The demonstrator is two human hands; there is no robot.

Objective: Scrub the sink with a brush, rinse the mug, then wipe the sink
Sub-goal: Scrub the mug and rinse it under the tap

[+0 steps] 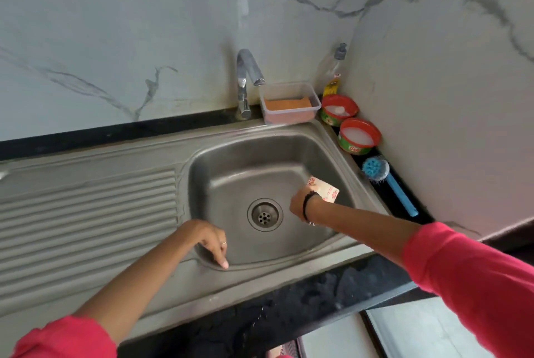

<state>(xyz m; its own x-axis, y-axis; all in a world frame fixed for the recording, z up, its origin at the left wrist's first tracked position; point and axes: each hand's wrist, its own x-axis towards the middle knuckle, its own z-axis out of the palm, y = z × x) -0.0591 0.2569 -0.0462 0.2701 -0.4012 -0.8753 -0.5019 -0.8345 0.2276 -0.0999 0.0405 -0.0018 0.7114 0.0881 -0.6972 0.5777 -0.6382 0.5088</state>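
Observation:
The steel sink (231, 184) has a round drain (264, 215) in the middle of its basin. My right hand (300, 204) is inside the basin, right of the drain, holding a white mug with red flower prints (325, 188) tilted against the right wall. My left hand (212, 239) rests on the near left rim of the sink, fingers curled downward, holding nothing. A blue dish brush (375, 170) lies on the black ledge right of the sink. No water runs from the tap (248, 74).
Behind the sink stand a clear box with an orange sponge (289, 103), a soap bottle (333, 74) and two red-rimmed bowls (358, 135) with white paste. A ribbed draining board (86, 213) lies left. Marble walls close the back and right.

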